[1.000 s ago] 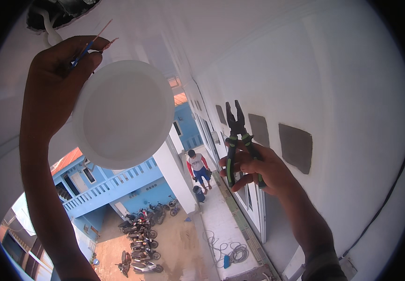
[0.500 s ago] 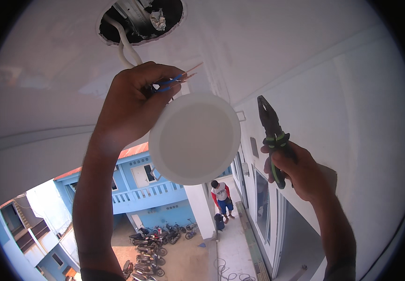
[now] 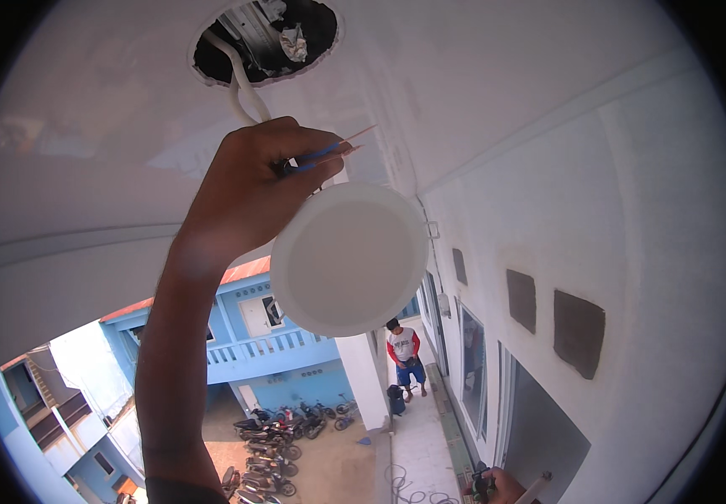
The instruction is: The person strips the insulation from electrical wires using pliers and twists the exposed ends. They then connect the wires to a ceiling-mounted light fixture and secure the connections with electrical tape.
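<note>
Two hands were in view: the left hand [image 3: 249, 189] was raised, fingers pinched shut on blue wires [image 3: 317, 157] (bare ends poking right), below the ceiling hole [image 3: 266, 38]. A round white lamp [image 3: 348, 259] hung just right of it. The right hand [image 3: 501, 485], low and near, gripped pliers [image 3: 482, 485].

You've got a plain white round lamp [image 3: 348, 259], blue wires [image 3: 317, 156] with coppery tips at 12 o'clock, white ceiling [image 3: 480, 76], blue building [image 3: 270, 353] at 6.
</note>
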Motion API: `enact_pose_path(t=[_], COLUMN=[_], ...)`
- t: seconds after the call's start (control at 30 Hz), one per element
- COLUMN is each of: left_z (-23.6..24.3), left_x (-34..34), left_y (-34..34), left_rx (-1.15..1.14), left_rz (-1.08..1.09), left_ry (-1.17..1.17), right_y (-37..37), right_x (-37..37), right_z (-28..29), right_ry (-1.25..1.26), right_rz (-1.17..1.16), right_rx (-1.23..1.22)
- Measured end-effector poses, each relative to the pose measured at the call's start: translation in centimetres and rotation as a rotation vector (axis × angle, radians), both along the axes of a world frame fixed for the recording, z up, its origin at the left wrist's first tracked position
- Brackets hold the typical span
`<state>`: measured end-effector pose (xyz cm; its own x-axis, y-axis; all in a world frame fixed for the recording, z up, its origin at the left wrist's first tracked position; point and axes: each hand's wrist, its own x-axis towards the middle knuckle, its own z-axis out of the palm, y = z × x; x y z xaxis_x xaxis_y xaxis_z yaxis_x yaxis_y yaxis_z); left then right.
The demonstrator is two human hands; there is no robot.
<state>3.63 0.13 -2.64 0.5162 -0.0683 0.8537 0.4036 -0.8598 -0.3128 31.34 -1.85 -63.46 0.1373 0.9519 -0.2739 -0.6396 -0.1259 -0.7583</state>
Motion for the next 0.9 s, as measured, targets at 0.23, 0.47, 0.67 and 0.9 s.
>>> enact_pose_path(t=[0.23, 0.47, 0.67, 0.9], left_z=[-0.4, -0.5, 0.0, -0.8], left_x=[0.3, 1.1, -0.1, 0.9], left_y=[0.6, 1.9, 2.8, 1.0], left_rx=[0.006, 0.148, 0.026, 0.027], left_rz=[-0.047, 0.011, -0.006, -0.115], left_ry=[-0.033, -0.074, -0.106, -0.114], right_y=[5.3, 0.4, -0.3, 3.1], right_x=[6.1, 4.3, 2.0, 2.7], right_z=[10.6, 38.7, 48.7, 52.9], right_ry=[-0.165, -0.573, -0.929, -1.094], right_rz=[-0.147, -0.315, -0.421, -0.519], right_rx=[0.116, 0.694, 1.064, 1.393])
